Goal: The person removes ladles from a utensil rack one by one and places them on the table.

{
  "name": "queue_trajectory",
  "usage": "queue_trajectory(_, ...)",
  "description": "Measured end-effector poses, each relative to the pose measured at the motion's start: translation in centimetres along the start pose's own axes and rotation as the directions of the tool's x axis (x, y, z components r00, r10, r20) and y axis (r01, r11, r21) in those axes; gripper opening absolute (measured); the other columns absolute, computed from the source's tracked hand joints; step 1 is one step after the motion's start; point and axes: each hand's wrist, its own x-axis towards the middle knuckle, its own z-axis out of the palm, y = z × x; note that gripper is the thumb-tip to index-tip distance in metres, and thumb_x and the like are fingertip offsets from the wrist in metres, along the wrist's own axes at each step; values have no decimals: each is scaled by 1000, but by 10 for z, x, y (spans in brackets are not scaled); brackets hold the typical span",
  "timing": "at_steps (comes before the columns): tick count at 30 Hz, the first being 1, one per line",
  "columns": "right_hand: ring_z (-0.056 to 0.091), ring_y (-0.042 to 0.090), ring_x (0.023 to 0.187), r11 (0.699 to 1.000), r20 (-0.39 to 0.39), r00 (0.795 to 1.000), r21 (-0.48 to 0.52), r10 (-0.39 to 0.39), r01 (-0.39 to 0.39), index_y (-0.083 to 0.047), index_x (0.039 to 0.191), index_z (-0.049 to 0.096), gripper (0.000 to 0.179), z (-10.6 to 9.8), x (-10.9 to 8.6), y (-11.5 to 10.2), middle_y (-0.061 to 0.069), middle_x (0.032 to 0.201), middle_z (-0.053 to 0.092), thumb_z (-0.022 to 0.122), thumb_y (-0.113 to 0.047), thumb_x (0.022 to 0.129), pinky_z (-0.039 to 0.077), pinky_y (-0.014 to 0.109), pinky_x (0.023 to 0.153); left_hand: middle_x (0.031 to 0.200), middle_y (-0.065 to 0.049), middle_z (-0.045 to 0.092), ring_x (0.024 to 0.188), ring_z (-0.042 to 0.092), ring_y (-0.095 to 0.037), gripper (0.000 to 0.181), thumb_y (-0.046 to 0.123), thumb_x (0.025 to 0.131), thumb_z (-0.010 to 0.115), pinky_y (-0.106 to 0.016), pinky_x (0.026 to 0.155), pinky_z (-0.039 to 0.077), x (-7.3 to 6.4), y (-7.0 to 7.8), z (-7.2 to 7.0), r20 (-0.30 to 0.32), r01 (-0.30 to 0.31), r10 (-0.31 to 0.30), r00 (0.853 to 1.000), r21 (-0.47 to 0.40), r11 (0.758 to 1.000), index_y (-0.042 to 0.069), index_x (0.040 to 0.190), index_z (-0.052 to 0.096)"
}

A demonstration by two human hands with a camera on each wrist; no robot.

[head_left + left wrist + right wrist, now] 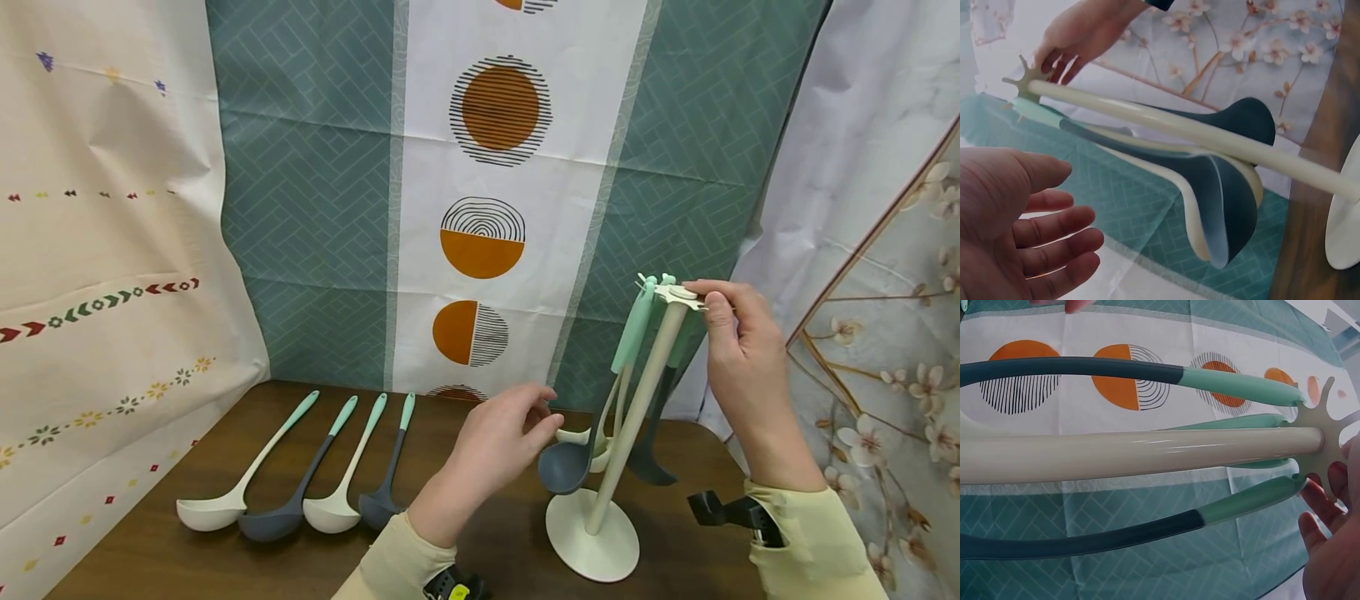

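Note:
A cream utensil stand (633, 417) with a round base (592, 550) and a hooked top rises at the right of the table. My right hand (746, 358) pinches the edge of that hooked top (1325, 422) between thumb and fingers. Several ladles with mint-green handles hang from the hooks, among them a dark blue ladle (566, 467) at the front left and another dark ladle (654, 458) behind the pole. Cream ladles (1194, 231) hang partly hidden among them. My left hand (502, 429) hovers left of the hanging ladles, fingers loosely bent and holding nothing.
On the left of the brown table (300, 575) lie a long cream ladle (213, 512), a dark ladle (273, 525), a second cream ladle (330, 512) and a smaller dark ladle (378, 504), side by side. A patterned curtain (315, 208) hangs behind the table.

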Motion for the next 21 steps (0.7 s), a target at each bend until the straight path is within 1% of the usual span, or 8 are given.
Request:
queue_trajectory(6, 56, 6, 124, 999, 7, 1000, 29, 15, -15, -11, 138, 74, 34, 0, 0, 1, -18, 126, 66, 50, -26, 119, 39, 23, 101, 109, 11, 74, 99, 70, -8, 29, 30, 107, 77, -33, 90, 57, 4, 5, 9, 6, -11, 11, 1000, -45, 999, 18, 133, 73)
queue_trajectory(10, 57, 6, 127, 999, 13, 1000, 43, 11, -12, -10, 139, 73, 34, 0, 0, 3, -15, 129, 68, 50, -26, 119, 40, 22, 105, 109, 11, 74, 100, 70, -7, 31, 30, 106, 78, -31, 89, 57, 6, 8, 17, 7, -14, 15, 1000, -64, 998, 18, 134, 73)
queue_trajectory(17, 58, 6, 132, 997, 29, 999, 79, 15, -17, -7, 140, 72, 36, -2, 0, 4, -14, 131, 71, 49, -27, 120, 41, 23, 109, 109, 9, 75, 99, 71, -9, 33, 28, 106, 79, -30, 86, 56, 10, 12, 27, 21, -23, 24, 999, -85, 996, 16, 136, 73)
queue_trajectory(21, 58, 7, 134, 994, 36, 999, 108, 13, -17, -6, 140, 71, 38, -2, 1, 5, -13, 132, 72, 48, -27, 120, 40, 24, 110, 110, 8, 75, 99, 70, -9, 33, 28, 106, 79, -29, 87, 56, 11, 14, 31, 33, -12, 15, 999, -85, 996, 16, 137, 72)
